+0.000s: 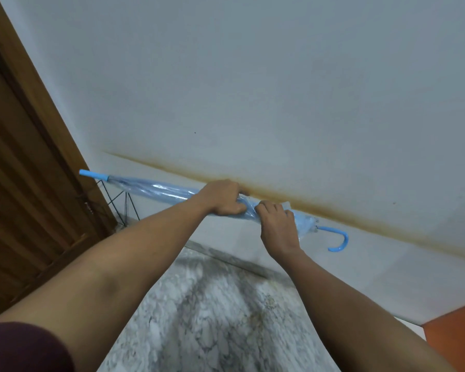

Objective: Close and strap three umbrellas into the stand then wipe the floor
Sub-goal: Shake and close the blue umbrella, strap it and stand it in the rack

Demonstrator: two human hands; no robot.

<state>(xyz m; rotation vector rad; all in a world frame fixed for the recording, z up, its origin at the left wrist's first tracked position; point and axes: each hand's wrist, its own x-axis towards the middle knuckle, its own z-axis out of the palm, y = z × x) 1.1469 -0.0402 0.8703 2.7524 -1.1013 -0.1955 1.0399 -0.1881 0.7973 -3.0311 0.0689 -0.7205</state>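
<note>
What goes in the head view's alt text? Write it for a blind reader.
Two hands grip a closed blue umbrella held roughly level before a white wall: the left hand around its middle, the right hand nearer the hooked handle. A black wire stand stands by a wooden door at left.

Wire stand [126, 210] mostly hidden behind left forearm [118, 251]; floor [212, 318] blurred; door [16, 183] cut by edge.

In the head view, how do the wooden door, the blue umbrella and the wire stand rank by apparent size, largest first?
1. Wooden door, cropped by the frame.
2. Blue umbrella.
3. Wire stand, partly hidden, so its full size is unclear.
</note>
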